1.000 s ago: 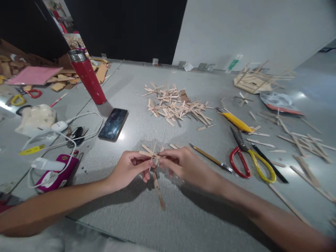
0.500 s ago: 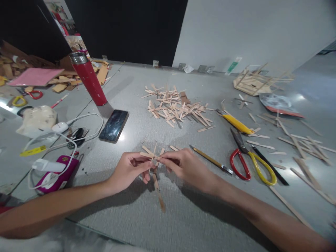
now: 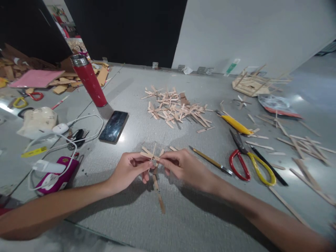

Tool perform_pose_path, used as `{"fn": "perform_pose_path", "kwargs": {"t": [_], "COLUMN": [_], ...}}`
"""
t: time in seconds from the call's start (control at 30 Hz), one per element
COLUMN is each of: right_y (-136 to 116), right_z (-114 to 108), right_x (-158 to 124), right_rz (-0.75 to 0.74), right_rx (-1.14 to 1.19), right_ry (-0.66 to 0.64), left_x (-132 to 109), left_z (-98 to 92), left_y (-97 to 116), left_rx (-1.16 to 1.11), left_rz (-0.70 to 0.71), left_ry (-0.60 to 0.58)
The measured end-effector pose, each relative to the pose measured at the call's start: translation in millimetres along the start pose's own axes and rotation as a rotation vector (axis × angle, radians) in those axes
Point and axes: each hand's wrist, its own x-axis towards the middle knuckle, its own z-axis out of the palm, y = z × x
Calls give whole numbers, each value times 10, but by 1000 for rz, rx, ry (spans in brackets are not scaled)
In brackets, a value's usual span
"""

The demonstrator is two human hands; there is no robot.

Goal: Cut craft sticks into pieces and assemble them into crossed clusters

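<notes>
Both hands meet over the grey table [image 3: 183, 217] near its front. My left hand [image 3: 128, 169] and my right hand [image 3: 183, 166] pinch a small cluster of crossed wooden sticks [image 3: 150, 154] between thumbs and fingertips. One longer stick [image 3: 158, 190] of the cluster points down toward me, its end near the table. A few loose stick pieces lie just beyond the fingers. A pencil [image 3: 210, 160] lies right beside my right hand.
A pile of cut wooden sticks [image 3: 175, 108] sits mid-table. Red-and-yellow scissors [image 3: 248, 159], a yellow cutter [image 3: 235, 124] and scattered sticks lie to the right. A phone [image 3: 113, 126], red flask [image 3: 89, 80], cables and a pink power bank [image 3: 56, 173] are on the left. A stick frame [image 3: 253, 82] stands far right.
The hands keep the same pinch on the stick cluster, with only slight finger adjustment. The camera shifted a little.
</notes>
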Motion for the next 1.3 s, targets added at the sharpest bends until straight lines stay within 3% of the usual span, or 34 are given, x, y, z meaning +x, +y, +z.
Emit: {"fn": "perform_pose_path", "kwargs": {"t": [0.13, 0.27, 0.4, 0.47, 0.57, 0.67, 0.87, 0.97, 1.1, 1.3], "right_y": [-4, -19, -21, -15, -17, -47, -102, -92, -20, 136], "right_z": [13, -9, -217, -362, -478, -368, 42, 62, 17, 19], "right_x": [1, 2, -16, -29, -37, -36, -61, -69, -28, 74], "right_rz": [18, 107, 136, 122, 145, 146, 165, 156, 79, 24], "right_rx": [22, 118, 84, -5, 1, 181, 263, 271, 255, 423], "right_ry": [-16, -111, -199, -182, -43, 64, -115, -130, 40, 101], "left_x": [-8, -9, 0, 6, -1, -34, -57, -36, -38, -51], "left_z": [-4, 4, 9, 3, -4, 7, 31, 31, 39, 50], "left_y": [8, 13, -2, -12, -22, -34, -57, -51, -17, 46], "left_rx": [46, 71, 21, -13, -23, -19, 7, -3, -5, -41], "left_rz": [6, 28, 40, 40, 37, 32, 60, 48, 30, -22], "left_ry": [10, 39, 135, 175, 158, 71, -46, -61, -77, -82]}}
